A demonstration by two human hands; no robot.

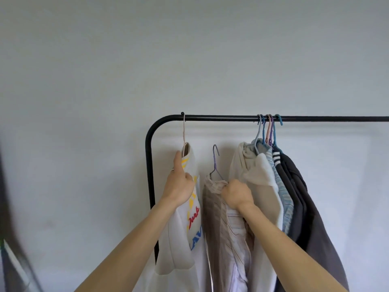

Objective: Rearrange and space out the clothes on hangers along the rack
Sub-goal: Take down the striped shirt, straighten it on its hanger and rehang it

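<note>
A black clothes rack [210,118] runs across the view. At its left end a white printed t-shirt [189,228] hangs on a pale pink hanger [184,133]; my left hand [179,184] grips the shirt's shoulder. My right hand [237,193] is closed on a beige striped garment [219,224] at its collar. Its purple hanger [215,163] is off the rail, its hook hanging free below the bar. Further right, several garments [273,186] are bunched tightly on coloured hangers [268,127]: cream, blue striped and dark grey.
A plain pale wall stands behind the rack. The rack's left upright [149,186] bends down beside my left hand. Bare rail lies between the pink hanger and the bunch, and to the right of it. A blurred dark object [12,249] is at the far left.
</note>
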